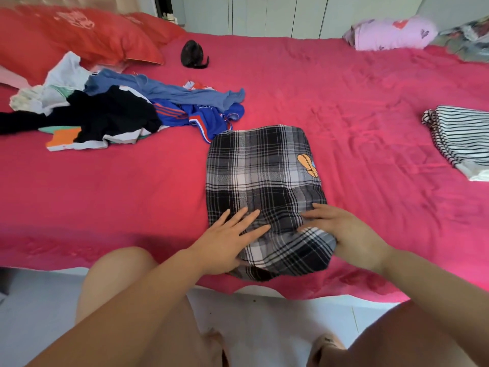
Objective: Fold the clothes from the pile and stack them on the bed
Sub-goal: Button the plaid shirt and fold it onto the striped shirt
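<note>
The plaid garment [264, 176] lies at the near edge of the bed [132, 194]. Your left hand [227, 242] presses it, fingers [250, 219] spread; your right hand [344, 231] pinches the near fold. Lifting unevenly could skew the fold.

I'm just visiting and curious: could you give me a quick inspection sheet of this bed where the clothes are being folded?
Surface: bed with rumpled pink-red sheet.
Job's things: black-and-white plaid garment, partly folded, near the front edge; unfolded pile of mixed clothes at left; folded black-and-white striped garment at right.
Clutter: small black rounded object; red pillows; lilac printed bundle.
Hands: left hand flat on the plaid garment; right hand on its near right corner, thumb hidden, grip unclear.
Cables: nothing seen.
Surroundings: pale floor below; pale cupboard doors behind.
</note>
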`<state>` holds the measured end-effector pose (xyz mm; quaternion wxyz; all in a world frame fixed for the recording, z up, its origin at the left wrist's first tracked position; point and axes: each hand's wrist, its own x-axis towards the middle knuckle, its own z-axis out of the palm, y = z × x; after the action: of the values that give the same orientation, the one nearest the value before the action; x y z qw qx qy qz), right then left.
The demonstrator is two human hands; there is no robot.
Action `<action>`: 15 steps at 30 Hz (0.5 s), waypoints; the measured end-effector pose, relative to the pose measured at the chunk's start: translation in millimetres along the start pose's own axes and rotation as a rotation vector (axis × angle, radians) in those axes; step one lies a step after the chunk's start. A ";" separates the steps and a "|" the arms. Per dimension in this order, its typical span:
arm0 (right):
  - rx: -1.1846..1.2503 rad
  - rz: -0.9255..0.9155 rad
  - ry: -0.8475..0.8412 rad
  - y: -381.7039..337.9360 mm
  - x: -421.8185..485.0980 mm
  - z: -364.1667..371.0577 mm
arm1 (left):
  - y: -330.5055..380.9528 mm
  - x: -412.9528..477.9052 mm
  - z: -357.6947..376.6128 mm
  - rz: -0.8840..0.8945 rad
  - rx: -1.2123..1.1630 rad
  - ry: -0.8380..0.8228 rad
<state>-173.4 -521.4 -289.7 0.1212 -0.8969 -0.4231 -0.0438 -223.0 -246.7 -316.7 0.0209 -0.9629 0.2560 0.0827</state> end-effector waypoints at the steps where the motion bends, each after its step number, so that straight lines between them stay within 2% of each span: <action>1: 0.084 0.041 0.038 -1.2 3.8 -6.7 | 1.4 -0.3 -0.6 -0.001 -0.021 0.010; 5: 0.323 0.199 0.091 -7.9 16.0 -35.5 | 16.6 -2.1 -2.4 -0.044 -0.060 0.127; 10: 0.430 0.389 0.077 -11.7 30.1 -55.8 | 26.2 -8.5 1.1 -0.097 0.027 0.295; 13: 0.469 0.441 0.067 -8.6 39.2 -65.0 | 16.5 -9.4 4.0 -0.111 -0.069 0.488; 15: 0.534 0.453 0.066 -6.1 44.4 -70.6 | 7.2 -8.5 -0.6 -0.053 -0.121 0.531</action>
<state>-148.1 -502.4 -212.3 0.3717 -0.9028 -0.2055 0.0677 -233.7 -248.8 -314.7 -0.1026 -0.9566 0.2220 -0.1582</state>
